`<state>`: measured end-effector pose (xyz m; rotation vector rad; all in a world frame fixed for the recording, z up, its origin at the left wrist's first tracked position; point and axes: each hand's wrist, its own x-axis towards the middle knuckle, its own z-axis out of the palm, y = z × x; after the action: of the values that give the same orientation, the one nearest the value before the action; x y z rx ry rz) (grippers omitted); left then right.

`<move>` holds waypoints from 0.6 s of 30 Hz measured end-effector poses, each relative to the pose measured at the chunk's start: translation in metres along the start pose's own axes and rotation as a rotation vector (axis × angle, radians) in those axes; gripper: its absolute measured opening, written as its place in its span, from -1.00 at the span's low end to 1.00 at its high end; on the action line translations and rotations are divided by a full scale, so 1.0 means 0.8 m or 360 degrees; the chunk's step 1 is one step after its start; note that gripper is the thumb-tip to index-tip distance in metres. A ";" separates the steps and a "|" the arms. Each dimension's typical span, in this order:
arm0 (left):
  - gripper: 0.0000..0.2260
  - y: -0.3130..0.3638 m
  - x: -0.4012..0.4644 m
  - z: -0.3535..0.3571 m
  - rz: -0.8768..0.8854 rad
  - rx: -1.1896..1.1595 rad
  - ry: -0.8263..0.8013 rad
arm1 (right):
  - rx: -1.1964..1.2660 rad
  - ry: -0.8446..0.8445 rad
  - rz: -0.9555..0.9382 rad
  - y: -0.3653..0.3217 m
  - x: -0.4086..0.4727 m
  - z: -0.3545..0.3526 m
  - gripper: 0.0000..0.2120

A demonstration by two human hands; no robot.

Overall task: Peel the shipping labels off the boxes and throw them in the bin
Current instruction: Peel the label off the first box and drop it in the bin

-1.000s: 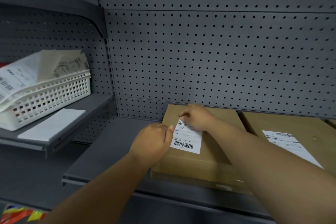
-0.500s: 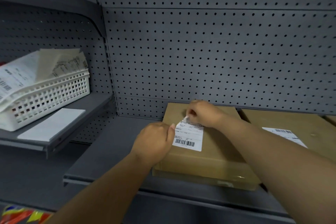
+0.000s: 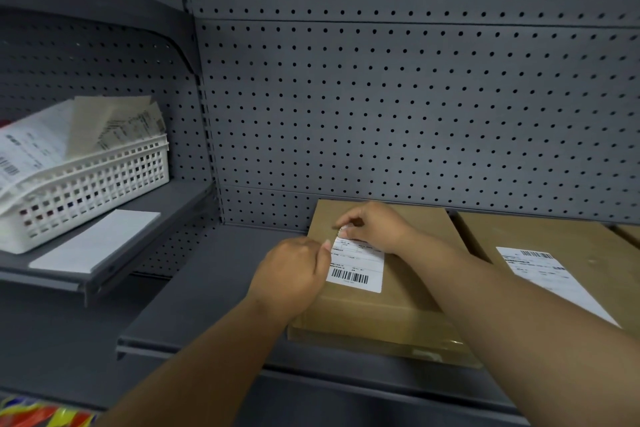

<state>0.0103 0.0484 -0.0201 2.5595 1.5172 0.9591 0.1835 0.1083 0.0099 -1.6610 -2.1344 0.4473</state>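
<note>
The shipping label on the left cardboard box, lying on the shelf, shows a barcode; its text is too small to read. The right hand pinches its top-left corner, now curled higher than 0.5 s ago. The left hand, fist closed, presses the label's left edge.

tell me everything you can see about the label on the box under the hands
The label is a white paper rectangle with small printed lines and a barcode near its front edge. It lies mostly flat on the brown cardboard box. The right hand pinches its lifted far-left corner; the left hand rests at its left edge.
</note>
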 end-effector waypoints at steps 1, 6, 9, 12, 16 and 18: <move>-0.67 0.001 0.000 0.000 0.0000 0.0001 0.0001 | 0.0007 -0.0010 0.0014 -0.002 0.001 0.000 -0.87; -0.66 0.001 -0.001 0.000 -0.0013 0.0003 -0.0003 | -0.0010 0.0006 0.0039 -0.008 0.001 -0.001 -0.93; -0.64 0.000 -0.001 0.001 -0.0011 0.0022 -0.0002 | -0.0058 0.0018 0.0012 -0.009 0.001 0.001 -0.93; -0.64 -0.001 -0.001 0.002 0.0004 0.0028 0.0009 | -0.0075 0.0023 0.0003 -0.009 0.002 0.003 -0.92; -0.66 -0.002 -0.001 0.004 0.0013 0.0024 0.0009 | -0.0161 0.0030 -0.0022 -0.012 0.002 0.006 -0.91; -0.67 -0.002 -0.001 0.004 0.0009 0.0015 0.0009 | -0.0200 0.0045 -0.0018 -0.014 0.001 0.008 -0.91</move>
<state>0.0102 0.0493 -0.0235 2.5710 1.5204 0.9628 0.1710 0.1068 0.0098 -1.7102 -2.1904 0.2898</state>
